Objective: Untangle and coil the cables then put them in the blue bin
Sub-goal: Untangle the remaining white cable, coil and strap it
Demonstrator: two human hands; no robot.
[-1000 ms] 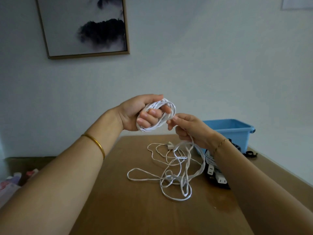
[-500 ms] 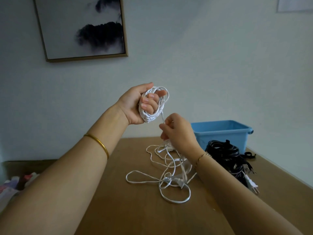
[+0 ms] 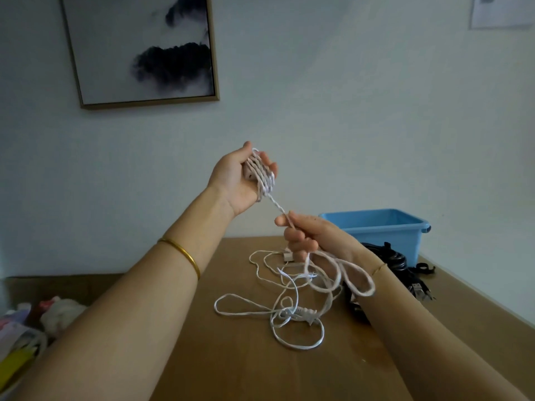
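Observation:
My left hand (image 3: pixel 240 180) is raised above the table and holds a coil of white cable (image 3: pixel 262 176) wound around its fingers. A taut strand runs down from the coil to my right hand (image 3: pixel 307 234), which grips the cable lower down. Below that hand the remaining white cable (image 3: pixel 278 302) hangs in loops and lies tangled on the wooden table (image 3: pixel 231 357), with a plug among the loops. The blue bin (image 3: pixel 382 230) stands at the table's far right. A bundle of black cables (image 3: pixel 393 257) lies in front of the bin, partly hidden by my right arm.
The table's right edge runs close to the wall. A framed picture (image 3: pixel 142 50) hangs on the wall at upper left. To the left, below table level, lie soft toys and other clutter (image 3: pixel 34 322).
My left hand has risen and turned its palm toward me, its fingers straighter with the coil around them. My right hand slid down the cable and pulled the strand taut. The loose loops shifted.

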